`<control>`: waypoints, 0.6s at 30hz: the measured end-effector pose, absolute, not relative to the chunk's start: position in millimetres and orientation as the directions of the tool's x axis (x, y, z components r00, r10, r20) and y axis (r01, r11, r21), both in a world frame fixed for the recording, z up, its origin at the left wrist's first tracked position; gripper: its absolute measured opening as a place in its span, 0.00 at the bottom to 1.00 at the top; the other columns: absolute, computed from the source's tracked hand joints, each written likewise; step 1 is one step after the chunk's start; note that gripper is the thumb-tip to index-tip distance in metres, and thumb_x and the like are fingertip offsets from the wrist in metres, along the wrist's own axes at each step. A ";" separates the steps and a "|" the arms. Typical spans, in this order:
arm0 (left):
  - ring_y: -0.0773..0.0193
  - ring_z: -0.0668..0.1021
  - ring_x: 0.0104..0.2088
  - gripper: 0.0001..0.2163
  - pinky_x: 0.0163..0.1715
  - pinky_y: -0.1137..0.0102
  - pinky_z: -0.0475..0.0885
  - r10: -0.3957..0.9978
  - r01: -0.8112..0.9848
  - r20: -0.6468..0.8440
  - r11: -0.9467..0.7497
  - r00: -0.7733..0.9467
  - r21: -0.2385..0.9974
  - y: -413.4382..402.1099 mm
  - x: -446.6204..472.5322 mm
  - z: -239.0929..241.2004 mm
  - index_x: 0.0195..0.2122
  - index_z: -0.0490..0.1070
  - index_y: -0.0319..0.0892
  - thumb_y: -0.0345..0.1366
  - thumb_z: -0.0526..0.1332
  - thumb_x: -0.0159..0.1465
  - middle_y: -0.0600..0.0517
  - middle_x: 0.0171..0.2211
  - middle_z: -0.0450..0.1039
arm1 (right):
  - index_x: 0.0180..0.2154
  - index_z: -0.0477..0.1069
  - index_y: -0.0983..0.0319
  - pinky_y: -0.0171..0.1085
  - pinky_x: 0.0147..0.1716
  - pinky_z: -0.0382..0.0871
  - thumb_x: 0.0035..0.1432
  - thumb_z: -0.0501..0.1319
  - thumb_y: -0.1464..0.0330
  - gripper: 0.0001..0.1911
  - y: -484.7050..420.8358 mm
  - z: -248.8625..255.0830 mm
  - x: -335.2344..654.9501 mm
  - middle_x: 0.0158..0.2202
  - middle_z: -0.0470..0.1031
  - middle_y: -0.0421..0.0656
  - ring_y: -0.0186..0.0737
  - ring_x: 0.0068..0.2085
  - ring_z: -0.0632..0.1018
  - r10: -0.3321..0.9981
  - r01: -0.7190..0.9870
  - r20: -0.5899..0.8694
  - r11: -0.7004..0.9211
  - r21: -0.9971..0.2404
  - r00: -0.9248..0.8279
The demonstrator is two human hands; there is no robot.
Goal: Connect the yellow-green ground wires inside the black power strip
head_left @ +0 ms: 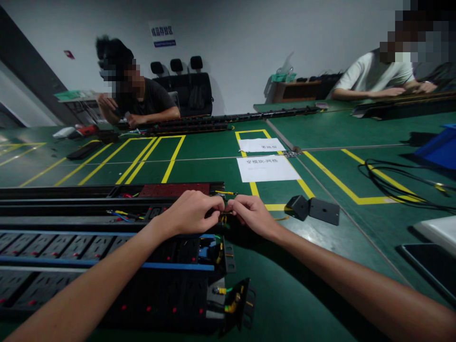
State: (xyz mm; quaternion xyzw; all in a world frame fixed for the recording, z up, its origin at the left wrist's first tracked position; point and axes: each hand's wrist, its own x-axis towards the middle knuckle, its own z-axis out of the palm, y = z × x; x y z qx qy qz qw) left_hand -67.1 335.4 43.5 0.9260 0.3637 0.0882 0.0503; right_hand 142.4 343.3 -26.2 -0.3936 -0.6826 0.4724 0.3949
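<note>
My left hand (194,211) is closed in a pinch at the right end of a long black power strip. My right hand (254,213) pinches at the same spot, its fingertips almost touching the left ones. A small thin piece between them is too hidden to name. A yellow-sleeved wire (226,193) sticks out just behind the fingertips, and a thin yellow wire end (283,218) shows beyond my right hand. Nearer to me lie a blue-edged socket strip (107,244) and a black socket strip (160,299), with wires and a metal end bracket (245,304) at its right end.
Two black brackets (324,211) lie to the right, near white paper sheets (269,168). Black cables (388,185), a blue bin (440,149) and a phone-like dark slab (431,270) are at far right. Across the green table (206,166), two people sit working at long strips.
</note>
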 end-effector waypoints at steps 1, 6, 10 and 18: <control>0.65 0.76 0.26 0.06 0.27 0.69 0.56 0.683 0.665 0.126 -0.730 0.720 0.157 335.3 -66.9 43.0 0.39 0.73 0.46 0.33 0.57 0.64 0.56 0.25 0.76 | 0.22 0.66 0.60 0.34 0.23 0.58 0.64 0.57 0.60 0.19 343.6 -26.5 142.5 0.19 0.63 0.35 0.33 0.21 0.65 0.910 0.163 0.182 0.258 -0.952 -0.373; 0.65 0.77 0.27 0.06 0.28 0.68 0.57 0.684 0.665 0.128 -0.728 0.718 0.164 335.3 -65.9 39.3 0.39 0.72 0.46 0.31 0.57 0.63 0.56 0.28 0.77 | 0.20 0.65 0.60 0.35 0.28 0.60 0.64 0.58 0.61 0.20 345.7 -29.5 143.2 0.24 0.66 0.38 0.34 0.27 0.68 0.887 0.160 0.297 0.370 -0.915 -0.353; 0.65 0.76 0.26 0.06 0.28 0.69 0.57 0.695 0.670 0.140 -0.718 0.705 0.189 335.3 -65.6 37.2 0.39 0.72 0.46 0.31 0.57 0.63 0.57 0.27 0.77 | 0.21 0.68 0.61 0.34 0.27 0.61 0.64 0.58 0.62 0.19 344.9 -29.8 143.9 0.26 0.67 0.39 0.34 0.28 0.70 0.881 0.158 0.290 0.368 -0.916 -0.373; 0.63 0.80 0.30 0.07 0.30 0.68 0.61 0.713 0.685 0.122 -0.699 0.691 0.204 335.1 -64.1 36.0 0.41 0.74 0.47 0.35 0.57 0.66 0.55 0.31 0.80 | 0.30 0.73 0.61 0.32 0.17 0.58 0.64 0.56 0.60 0.15 343.0 -26.3 142.9 0.21 0.69 0.37 0.32 0.19 0.66 0.912 0.139 0.100 0.168 -0.976 -0.397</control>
